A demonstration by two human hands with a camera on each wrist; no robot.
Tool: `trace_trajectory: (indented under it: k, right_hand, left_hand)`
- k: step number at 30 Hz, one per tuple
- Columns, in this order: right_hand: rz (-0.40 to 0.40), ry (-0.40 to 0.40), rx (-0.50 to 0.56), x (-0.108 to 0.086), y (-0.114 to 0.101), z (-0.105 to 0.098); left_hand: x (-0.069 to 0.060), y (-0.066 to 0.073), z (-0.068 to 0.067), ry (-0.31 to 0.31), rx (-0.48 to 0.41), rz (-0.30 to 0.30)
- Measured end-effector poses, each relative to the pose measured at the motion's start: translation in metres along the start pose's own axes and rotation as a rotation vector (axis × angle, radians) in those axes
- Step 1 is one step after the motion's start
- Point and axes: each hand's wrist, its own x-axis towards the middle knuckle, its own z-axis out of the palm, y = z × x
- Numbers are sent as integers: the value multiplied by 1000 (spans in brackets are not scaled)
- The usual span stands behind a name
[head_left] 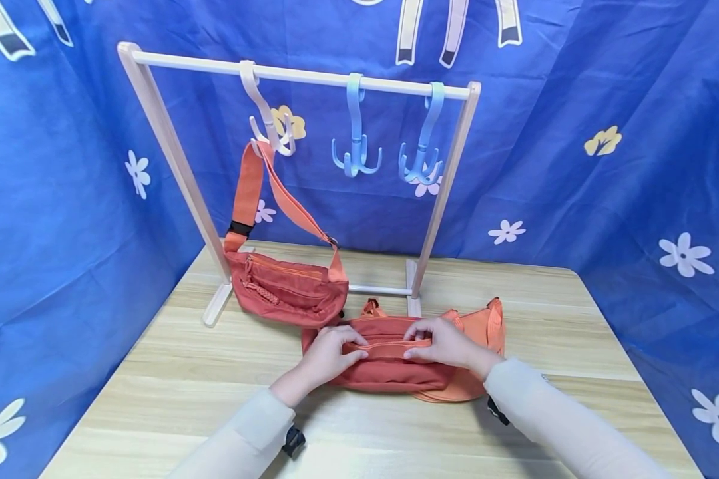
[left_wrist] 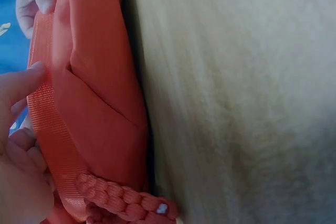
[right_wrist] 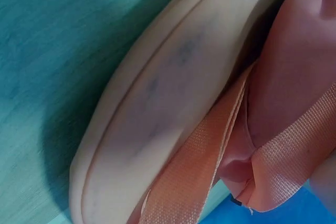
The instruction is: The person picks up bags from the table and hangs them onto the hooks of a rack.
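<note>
A red waist bag (head_left: pixel 389 378) lies on the table in front of me. Along its top edge runs an orange webbing band (left_wrist: pixel 48 95). My left hand (head_left: pixel 331 352) pinches this band near its left end, thumb on the near side. Farther right, my right hand (head_left: pixel 446 342) pinches the same edge, its fingers partly inside the opening. A braided red cord (left_wrist: pixel 123 198) hangs at the bag's end in the left wrist view. Partly under the red bag, on its right, is a lighter orange bag (right_wrist: pixel 157 93) with an orange strap (right_wrist: pixel 184 177). My right hand is outside the right wrist view.
Behind stands a wooden rack (head_left: pixel 180 159) with a white hook (head_left: pixel 263 110) and two blue hooks, one mid-bar (head_left: pixel 355 126), one farther right (head_left: pixel 427 133). Another red waist bag (head_left: pixel 287 293) hangs by its strap from the white hook. Blue flowered cloth (head_left: pixel 653 166) surrounds the wooden table (head_left: pixel 174 392).
</note>
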Motion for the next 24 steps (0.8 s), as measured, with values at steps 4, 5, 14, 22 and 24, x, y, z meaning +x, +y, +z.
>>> trace_trajectory:
  k: [4,5,14,22,24]
  right_hand:
    - [-21,-14,4,0,0,0]
    - [-23,-19,4,0,0,0]
    - [-29,-87,45,0,-4,-8]
    - [-31,-135,62,-1,-11,-25]
    - [-48,-143,67,-2,-13,-30]
  left_hand:
    - [-1,1,-2,-4,3,-2]
    - [-1,2,-3,-6,-3,-6]
    - [-2,9,-9,-52,-135,-75]
    - [0,23,-13,-92,-201,-87]
    - [1,27,-13,-102,-217,-90]
